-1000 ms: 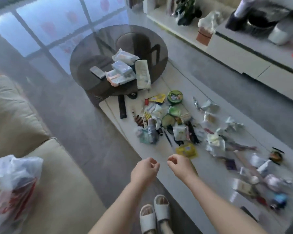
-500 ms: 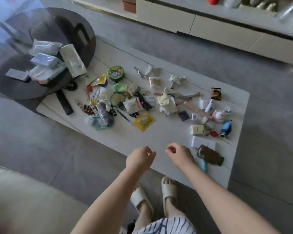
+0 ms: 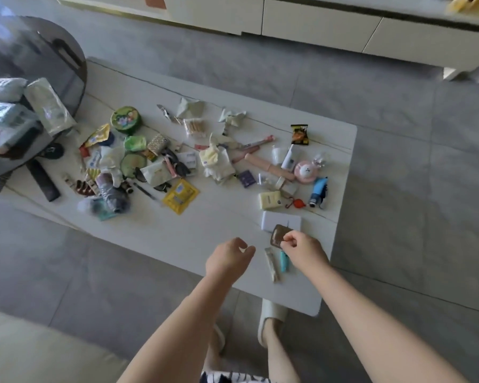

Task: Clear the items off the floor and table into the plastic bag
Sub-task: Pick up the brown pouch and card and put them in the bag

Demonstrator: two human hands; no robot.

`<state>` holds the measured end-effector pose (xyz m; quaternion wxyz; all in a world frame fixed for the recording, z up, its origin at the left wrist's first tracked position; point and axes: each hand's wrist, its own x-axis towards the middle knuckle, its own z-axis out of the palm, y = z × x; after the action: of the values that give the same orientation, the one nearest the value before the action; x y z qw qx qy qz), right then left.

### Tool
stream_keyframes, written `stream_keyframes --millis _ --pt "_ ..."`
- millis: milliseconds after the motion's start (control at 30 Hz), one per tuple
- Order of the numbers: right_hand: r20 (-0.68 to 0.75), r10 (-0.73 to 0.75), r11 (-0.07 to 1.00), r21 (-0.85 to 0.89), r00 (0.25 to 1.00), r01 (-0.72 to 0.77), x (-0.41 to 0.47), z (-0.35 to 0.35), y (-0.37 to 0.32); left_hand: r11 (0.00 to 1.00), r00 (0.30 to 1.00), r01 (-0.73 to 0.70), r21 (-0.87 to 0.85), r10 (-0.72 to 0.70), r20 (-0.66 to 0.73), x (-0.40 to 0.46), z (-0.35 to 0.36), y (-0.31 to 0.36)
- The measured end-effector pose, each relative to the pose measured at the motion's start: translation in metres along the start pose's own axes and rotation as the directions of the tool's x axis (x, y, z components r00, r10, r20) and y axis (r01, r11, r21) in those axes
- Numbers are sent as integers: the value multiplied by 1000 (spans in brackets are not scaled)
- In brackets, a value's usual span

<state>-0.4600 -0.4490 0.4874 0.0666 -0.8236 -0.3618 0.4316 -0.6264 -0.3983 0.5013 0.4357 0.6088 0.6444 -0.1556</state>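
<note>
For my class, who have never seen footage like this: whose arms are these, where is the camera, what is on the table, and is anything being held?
There is no machine here. The arms belong to a person wearing a wide-angle camera on the head, so the single picture looks forward and down over their own hands and slippered feet.

Below is a white table strewn with small items: a green tin, a yellow packet, crumpled tissues, a pink rabbit-shaped gadget and a blue gadget, among others. A round glass table overlapping its far left end carries tissue packs.

The left hand hovers over bare tabletop, fingers loosely curled, holding nothing. The right hand reaches over a brown case near the table's front edge; whether its fingers grip it yet is unclear. The plastic bag is out of view.
</note>
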Motion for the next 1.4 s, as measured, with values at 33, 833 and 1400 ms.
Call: stream_keyframes --millis 33,833,1400 --pt "0 -1 1000 -3 1000 1 5 -5 7 1000 1000 2 -1 -2 2 3 6 7" --pt "-22 85 986 -145 996 -87 143 54 108 999 988 32 -13 -30 150 159 121 33" --pt "-36 20 999 25 999 -20 160 54 109 848 979 197 -493 -145 143 180 127 41"
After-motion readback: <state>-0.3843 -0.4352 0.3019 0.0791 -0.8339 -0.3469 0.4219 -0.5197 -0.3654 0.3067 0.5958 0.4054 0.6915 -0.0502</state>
